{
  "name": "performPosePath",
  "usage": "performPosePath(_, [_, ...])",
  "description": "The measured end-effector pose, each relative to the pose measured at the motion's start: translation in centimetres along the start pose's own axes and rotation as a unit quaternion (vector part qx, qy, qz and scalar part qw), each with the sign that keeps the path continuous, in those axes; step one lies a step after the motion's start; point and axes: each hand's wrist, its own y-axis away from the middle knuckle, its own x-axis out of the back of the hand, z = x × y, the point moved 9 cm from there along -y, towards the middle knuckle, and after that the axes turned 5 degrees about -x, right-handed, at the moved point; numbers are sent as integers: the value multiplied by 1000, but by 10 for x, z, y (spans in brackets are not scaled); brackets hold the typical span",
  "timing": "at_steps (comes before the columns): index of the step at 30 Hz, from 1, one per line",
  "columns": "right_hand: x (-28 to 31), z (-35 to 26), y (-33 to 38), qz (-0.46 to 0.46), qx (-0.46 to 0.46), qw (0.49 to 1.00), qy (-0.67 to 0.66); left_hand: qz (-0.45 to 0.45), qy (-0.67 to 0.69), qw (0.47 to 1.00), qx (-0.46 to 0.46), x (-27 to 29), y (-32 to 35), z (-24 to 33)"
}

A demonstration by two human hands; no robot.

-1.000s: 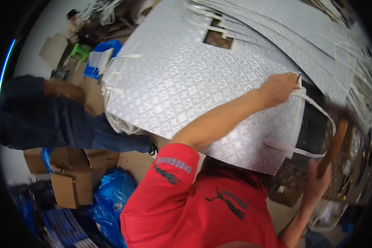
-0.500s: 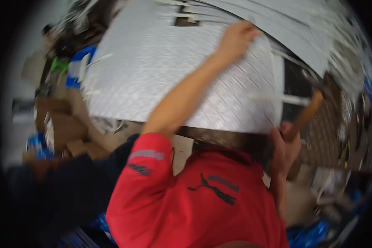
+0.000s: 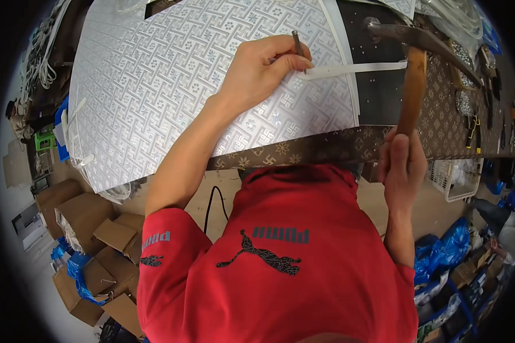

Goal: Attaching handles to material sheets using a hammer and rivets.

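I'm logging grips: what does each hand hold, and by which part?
Left hand: a thin metal rod, just above its lower tip. Right hand: a hammer, by the wooden handle's lower end.

The silvery sheet [image 3: 171, 86] across the upper left of the frame looks glossy (it shimmers in patches). At upper right, the hammer handle [image 3: 413, 94] is smooth wood, the hammer head [image 3: 420, 39] dull dark metal. The slim rod [image 3: 297, 43] is metal, the white strap [image 3: 343, 70] plastic-looking, the shirt [image 3: 315, 297] matt cloth.
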Motion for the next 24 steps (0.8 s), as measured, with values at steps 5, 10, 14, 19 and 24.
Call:
performPosePath(5, [1, -8, 10, -23, 22, 1000, -3, -12, -43, 999, -4, -8, 0, 0])
performPosePath(10, [0, -9, 12, -20, 18, 999, 27, -18, -76, 997, -26, -10, -1, 3])
performPosePath(14, [-2, -10, 15, -30, 28, 998, 40, -6, -69, 997, -22, -9, 0, 1])
performPosePath(19, [-5, -16, 12, -27, 44, 997, 49, 1, -47, 999, -24, -9, 1, -3])
performPosePath(24, [-6, -17, 11, -32, 43, 996, 75, -8, -50, 998, -32, -11, -1, -4])
